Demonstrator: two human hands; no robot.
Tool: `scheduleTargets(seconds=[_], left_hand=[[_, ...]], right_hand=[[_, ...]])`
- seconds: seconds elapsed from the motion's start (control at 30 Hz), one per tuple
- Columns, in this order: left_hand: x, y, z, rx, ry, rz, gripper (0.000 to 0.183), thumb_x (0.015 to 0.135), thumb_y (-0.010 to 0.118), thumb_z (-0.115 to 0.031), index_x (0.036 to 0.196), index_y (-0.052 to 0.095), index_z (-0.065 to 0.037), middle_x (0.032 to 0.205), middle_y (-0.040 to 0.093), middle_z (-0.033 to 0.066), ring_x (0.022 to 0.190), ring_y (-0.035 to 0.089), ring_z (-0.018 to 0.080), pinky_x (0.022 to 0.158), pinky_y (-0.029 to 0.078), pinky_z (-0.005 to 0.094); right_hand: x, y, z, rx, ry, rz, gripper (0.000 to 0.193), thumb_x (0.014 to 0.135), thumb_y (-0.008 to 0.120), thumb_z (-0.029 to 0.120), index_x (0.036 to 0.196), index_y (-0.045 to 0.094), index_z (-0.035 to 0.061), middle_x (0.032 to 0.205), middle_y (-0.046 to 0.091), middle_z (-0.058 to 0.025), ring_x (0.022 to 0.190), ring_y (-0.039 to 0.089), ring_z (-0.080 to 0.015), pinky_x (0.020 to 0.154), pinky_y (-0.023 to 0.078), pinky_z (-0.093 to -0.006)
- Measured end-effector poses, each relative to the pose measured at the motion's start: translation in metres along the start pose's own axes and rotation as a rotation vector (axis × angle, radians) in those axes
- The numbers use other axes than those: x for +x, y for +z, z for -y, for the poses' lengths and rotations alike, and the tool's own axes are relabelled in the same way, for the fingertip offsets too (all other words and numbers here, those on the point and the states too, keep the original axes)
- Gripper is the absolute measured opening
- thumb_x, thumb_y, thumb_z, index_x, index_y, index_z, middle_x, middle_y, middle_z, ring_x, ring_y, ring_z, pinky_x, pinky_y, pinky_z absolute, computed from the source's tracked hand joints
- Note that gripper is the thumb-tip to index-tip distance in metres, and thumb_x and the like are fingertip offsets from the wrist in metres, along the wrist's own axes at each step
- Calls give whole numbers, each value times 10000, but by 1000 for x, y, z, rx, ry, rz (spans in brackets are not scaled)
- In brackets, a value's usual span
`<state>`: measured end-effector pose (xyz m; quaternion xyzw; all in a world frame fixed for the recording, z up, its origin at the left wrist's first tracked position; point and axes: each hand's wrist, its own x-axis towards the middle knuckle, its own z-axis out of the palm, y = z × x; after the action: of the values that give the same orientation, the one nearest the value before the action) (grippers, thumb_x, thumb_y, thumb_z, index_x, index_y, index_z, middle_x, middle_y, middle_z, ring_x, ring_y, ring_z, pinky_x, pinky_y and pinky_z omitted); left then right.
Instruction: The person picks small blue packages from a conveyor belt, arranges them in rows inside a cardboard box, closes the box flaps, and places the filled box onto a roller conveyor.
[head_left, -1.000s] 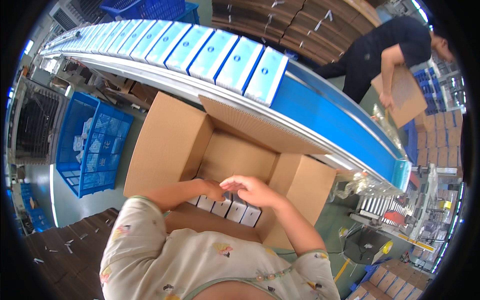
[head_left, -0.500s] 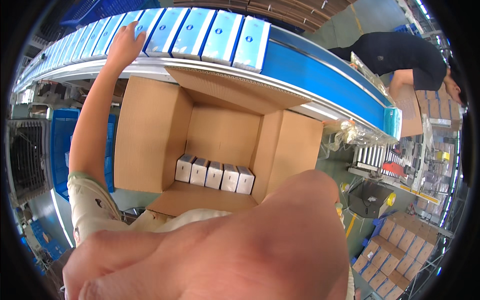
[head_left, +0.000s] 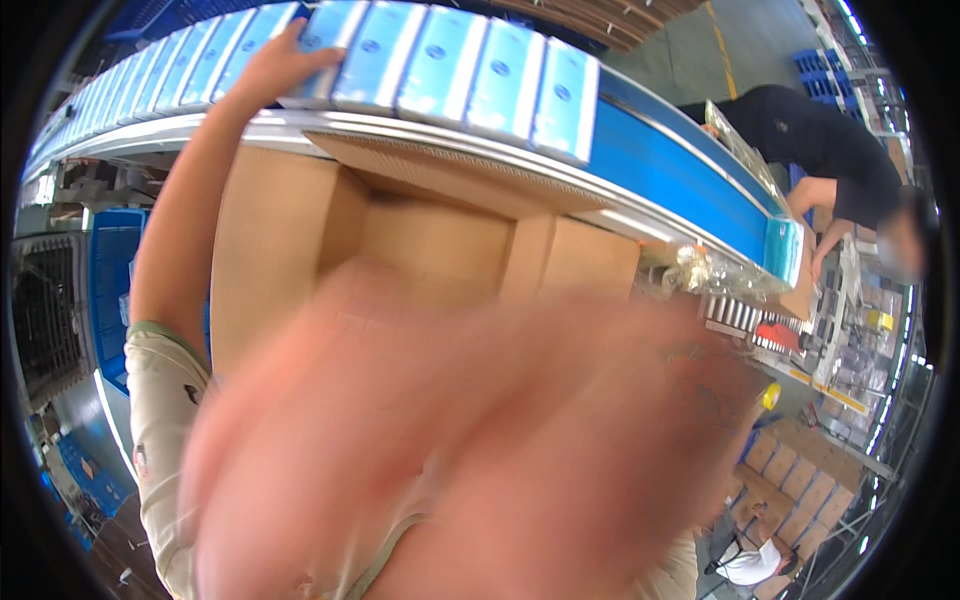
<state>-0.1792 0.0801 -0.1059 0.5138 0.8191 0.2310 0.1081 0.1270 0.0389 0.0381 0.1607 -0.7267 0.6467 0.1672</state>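
Note:
A long row of blue-and-white wrapped packs (head_left: 435,62) stands on the conveyor along the far side. My left hand (head_left: 285,65) reaches to this row with thumb and fingers apart. Its fingers lie at a narrow gap between two packs, and the thumb rests over the pack to the right. My right hand (head_left: 450,430) fills the lower middle, very close and smeared by motion, so its fingers cannot be made out. Behind it stands an open cardboard carton (head_left: 270,250) with its flaps spread; the right hand hides its lower inside.
The blue conveyor belt (head_left: 660,145) runs on to the right, ending at a teal pack (head_left: 783,250). Clear plastic film (head_left: 695,270) hangs by its edge. A person in dark clothes (head_left: 810,135) bends at the right; another in white (head_left: 748,562) is lower right, near stacked cartons (head_left: 800,465).
My left hand has moved right, and the front packs have slid right along the belt, leaving a gap behind. My right hand has risen across the carton, covering the packs inside.

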Motion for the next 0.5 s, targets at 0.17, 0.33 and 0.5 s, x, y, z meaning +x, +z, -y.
scheduleTargets(seconds=[0.17,0.33,0.5], left_hand=[[-15,25,-30,-104,-21,77,1049,605,648,-643,1272,283,80,1130,499,278,1083,498,342,920,390,363],[-9,48,-52,-331,15,127,1079,574,684,-624,1241,284,125,1120,498,287,1079,502,335,922,391,353],[-42,4,-54,-208,90,-36,976,604,712,-559,1277,306,19,1147,480,247,1068,506,303,870,439,409]], right_hand=[[-70,-124,-56,-732,597,-941,547,756,650,330,1139,436,3,1048,541,-109,968,512,-199,847,399,-319],[-120,-157,-109,-378,731,-1048,459,725,704,238,1013,469,-30,904,576,-109,841,557,-171,719,474,-348],[-121,-139,-65,-743,480,-1115,469,706,719,204,1040,465,-7,925,550,-98,820,526,-139,734,431,-259]])
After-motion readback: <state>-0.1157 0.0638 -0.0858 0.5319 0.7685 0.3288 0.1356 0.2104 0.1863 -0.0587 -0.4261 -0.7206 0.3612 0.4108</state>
